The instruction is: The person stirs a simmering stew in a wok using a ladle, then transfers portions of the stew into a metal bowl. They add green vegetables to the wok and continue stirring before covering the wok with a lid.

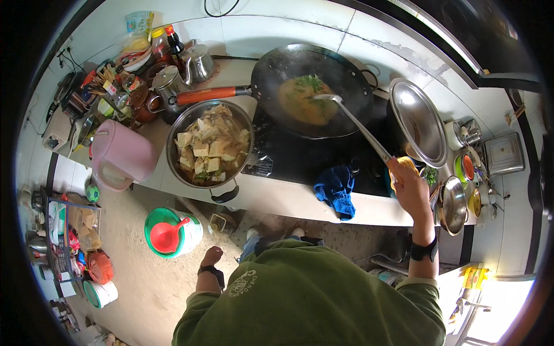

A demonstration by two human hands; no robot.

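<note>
My right hand [406, 187] grips the end of a long-handled metal ladle [362, 125]. The ladle's head dips into the orange-brown broth [303, 110] with green leaves, inside a black wok [277, 65]. Steam hazes the wok, whose wooden handle [205, 94] points left. My left hand [212, 256] hangs low at my side with its fingers curled, and I see nothing in it. Left of the wok, a steel pot [172, 171] holds tofu cubes and leafy vegetables [212, 145] in liquid. A crumpled blue cloth [335, 190] drapes over the counter's front edge.
A pink pitcher [125, 151], metal kettles [200, 62] and sauce bottles [175, 45] crowd the counter's left part. To the right stand a large steel basin [417, 121] and a steel pan [454, 205]. A bucket [190, 231] with a red dipper [165, 238] sits on the floor.
</note>
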